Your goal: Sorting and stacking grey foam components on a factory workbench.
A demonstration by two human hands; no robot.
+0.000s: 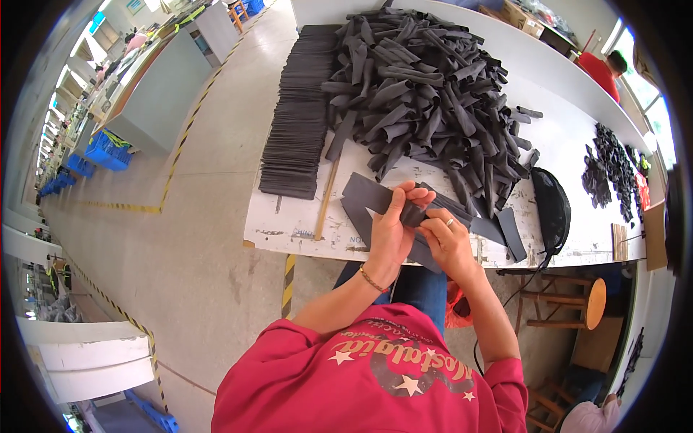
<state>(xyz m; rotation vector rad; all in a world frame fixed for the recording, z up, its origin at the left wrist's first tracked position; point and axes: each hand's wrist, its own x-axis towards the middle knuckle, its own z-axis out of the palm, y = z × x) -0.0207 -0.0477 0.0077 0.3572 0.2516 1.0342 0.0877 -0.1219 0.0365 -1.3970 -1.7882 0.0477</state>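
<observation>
Both my hands are closed on a dark grey fabric piece (pixel 413 214) above the table's near edge. My left hand (pixel 388 234) grips it from the left, thumb up and fingers curled behind. From the right, my right hand (pixel 449 242) pinches it between thumb and fingers. Beneath and around them lie flat dark fabric strips (pixel 367 193), partly hidden by the hands. Beyond is a large loose heap of rolled dark fabric pieces (pixel 433 86). Left of the heap, similar pieces are laid in a neat, long overlapping stack (pixel 292 123).
A wooden strip (pixel 328 191) lies on the white table (pixel 281 224) beside the stack. To the right is a black mesh-like item (pixel 551 209) with a cord. A wooden stool (pixel 595 303) stands below the right side. Another person in red (pixel 600 74) is beyond the partition.
</observation>
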